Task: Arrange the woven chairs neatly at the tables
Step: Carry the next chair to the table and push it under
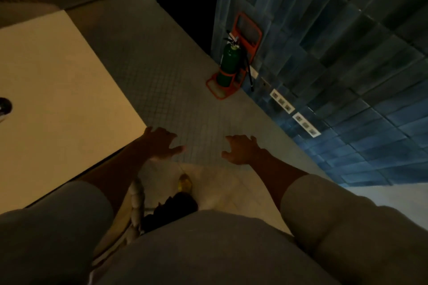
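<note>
Grey sleeves; left hand, right hand spread, empty; woven chair below, seemingly alongside table.

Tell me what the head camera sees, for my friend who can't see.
The left hand and right hand reach forward, fingers spread, holding nothing, above a grey floor. A pale table is at the left; a green extinguisher in an orange stand sits by a blue wall.

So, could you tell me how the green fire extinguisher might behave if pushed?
The green fire extinguisher looks like a tall metal cylinder, so probably heavy for its size. The orange stand rings it and sits flat on the tiled floor, so it would likely slide rather than roll or tip.
</note>
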The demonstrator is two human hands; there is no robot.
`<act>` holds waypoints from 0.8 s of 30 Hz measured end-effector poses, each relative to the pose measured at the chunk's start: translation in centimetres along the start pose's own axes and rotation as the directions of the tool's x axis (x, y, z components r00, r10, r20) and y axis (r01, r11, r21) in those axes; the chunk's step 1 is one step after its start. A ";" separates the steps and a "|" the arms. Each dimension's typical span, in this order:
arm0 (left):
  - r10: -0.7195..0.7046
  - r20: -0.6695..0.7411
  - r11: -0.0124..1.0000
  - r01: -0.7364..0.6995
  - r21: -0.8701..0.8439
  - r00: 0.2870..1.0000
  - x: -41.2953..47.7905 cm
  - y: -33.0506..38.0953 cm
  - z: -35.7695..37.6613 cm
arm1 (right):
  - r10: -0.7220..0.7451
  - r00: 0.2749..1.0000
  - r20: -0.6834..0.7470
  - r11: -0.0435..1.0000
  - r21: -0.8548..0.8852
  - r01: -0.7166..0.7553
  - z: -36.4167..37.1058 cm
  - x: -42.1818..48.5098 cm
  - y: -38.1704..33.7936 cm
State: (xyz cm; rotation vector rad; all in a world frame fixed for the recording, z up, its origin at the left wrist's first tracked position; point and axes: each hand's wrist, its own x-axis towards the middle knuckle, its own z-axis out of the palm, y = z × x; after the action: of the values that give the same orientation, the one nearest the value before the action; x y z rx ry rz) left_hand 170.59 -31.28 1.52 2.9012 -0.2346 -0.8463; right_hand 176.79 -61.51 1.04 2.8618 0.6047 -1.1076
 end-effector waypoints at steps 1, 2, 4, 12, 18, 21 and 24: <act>0.000 0.013 1.000 0.000 0.003 1.000 1.6 -0.7 -0.3 | 0.003 1.000 0.017 1.000 -0.001 -0.003 -0.9 1.0 0.4; -0.006 0.019 1.000 0.005 0.017 1.000 3.1 -1.4 -0.7 | 0.012 1.000 0.026 1.000 -0.011 -0.012 -1.7 2.0 0.7; -0.027 0.048 0.998 0.024 0.049 0.998 6.3 -2.9 -2.2 | 0.035 0.999 0.031 0.999 0.002 -0.035 -3.7 4.1 1.2; -0.009 0.082 0.999 0.005 0.048 0.997 14.5 -8.1 -9.2 | 0.049 0.999 0.014 0.993 0.103 -0.050 -11.9 12.3 1.0; -0.032 0.081 0.997 0.026 0.079 0.996 20.4 -12.4 -13.2 | -0.003 1.000 0.006 0.986 0.167 0.002 -17.0 18.5 -1.2; -0.051 0.102 0.998 0.049 0.031 0.993 22.3 -14.7 -13.9 | 0.003 0.999 0.032 0.989 0.146 -0.008 -19.2 21.3 -1.9; -0.100 0.111 0.994 0.103 -0.029 0.989 23.9 -17.2 -14.6 | -0.017 0.998 0.055 0.993 0.117 0.011 -21.7 24.4 -2.6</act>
State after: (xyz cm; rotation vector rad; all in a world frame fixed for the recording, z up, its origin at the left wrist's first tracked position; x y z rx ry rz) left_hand 200.44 -17.73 -1.32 2.8585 -0.0808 -1.0163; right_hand 206.37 -47.33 1.74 2.9153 0.5766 -1.2618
